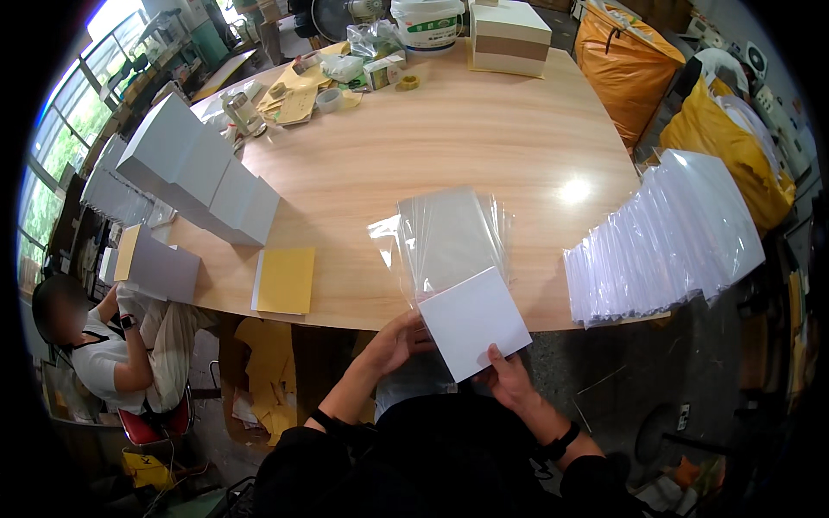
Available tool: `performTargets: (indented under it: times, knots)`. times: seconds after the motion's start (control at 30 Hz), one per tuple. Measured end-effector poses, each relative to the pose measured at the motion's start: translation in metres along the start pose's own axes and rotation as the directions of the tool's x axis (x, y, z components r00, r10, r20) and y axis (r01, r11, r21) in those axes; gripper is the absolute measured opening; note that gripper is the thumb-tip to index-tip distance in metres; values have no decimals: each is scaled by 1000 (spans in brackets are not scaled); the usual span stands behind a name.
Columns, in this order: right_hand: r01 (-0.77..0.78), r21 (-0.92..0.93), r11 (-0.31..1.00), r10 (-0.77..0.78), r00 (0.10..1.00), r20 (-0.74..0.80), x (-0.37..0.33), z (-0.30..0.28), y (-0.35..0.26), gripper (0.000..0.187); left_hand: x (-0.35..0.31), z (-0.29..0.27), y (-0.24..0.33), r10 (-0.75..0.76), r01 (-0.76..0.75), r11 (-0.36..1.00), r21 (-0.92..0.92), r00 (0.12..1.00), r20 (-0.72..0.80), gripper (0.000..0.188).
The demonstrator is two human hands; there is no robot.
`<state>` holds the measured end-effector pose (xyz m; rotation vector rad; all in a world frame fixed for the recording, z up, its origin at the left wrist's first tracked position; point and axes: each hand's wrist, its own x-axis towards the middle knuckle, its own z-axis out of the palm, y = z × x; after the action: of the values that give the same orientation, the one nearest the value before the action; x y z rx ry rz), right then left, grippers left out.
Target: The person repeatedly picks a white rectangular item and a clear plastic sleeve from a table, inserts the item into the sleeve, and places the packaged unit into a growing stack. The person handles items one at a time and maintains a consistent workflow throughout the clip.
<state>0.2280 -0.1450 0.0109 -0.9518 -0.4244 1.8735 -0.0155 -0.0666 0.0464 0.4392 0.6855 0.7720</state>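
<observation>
Head view, me watching remotely: white square card (475, 325) at near table edge (553, 331), overlapping near end of clear plastic sleeves (451, 229). Right hand (511, 382) clamped on card's near edge, thumb on top, probably keeping it flat. Left hand (397, 340) at left side, steadying, I'd guess; fingertips hidden, can't tell if pinching. Card's far edge faces far, slightly left; near-square, no obvious long axis. Sleeves run near-far, fanned, likely so edges separate.

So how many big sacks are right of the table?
2: an orange sack beside the far right corner of the table, and a yellow sack nearer and farther right. Others may be hidden behind them.
</observation>
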Motion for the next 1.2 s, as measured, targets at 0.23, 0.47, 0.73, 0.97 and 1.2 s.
performTargets:
  times: [0.23, 0.47, 0.73, 0.97, 1.2]
  knots:
    - [16, -289, 957, -59, 988, -143, -2, 14, 25, 41, 31, 6, -27, 138, -144, 989, -16, 970, -201, 43]
    - [-110, -272, 956, 72, 987, -144, 4, 23, 14, 39, 20, 0, -42, 46, -44, 999, 17, 989, -140, 42]
    - [-190, -30, 981, 189, 981, -34, 2, 32, 7, 36, 5, -13, -56, -177, 176, 984, -16, 972, -153, 40]
    - [-159, -19, 987, 155, 980, -129, -8, 31, 16, 35, -1, -16, -55, -159, 169, 982, 78, 980, -123, 45]
    - [-129, -784, 607, -33, 982, -187, 0, -14, 9, 33, -3, -20, -41, -286, 295, 955, 33, 944, -167, 41]
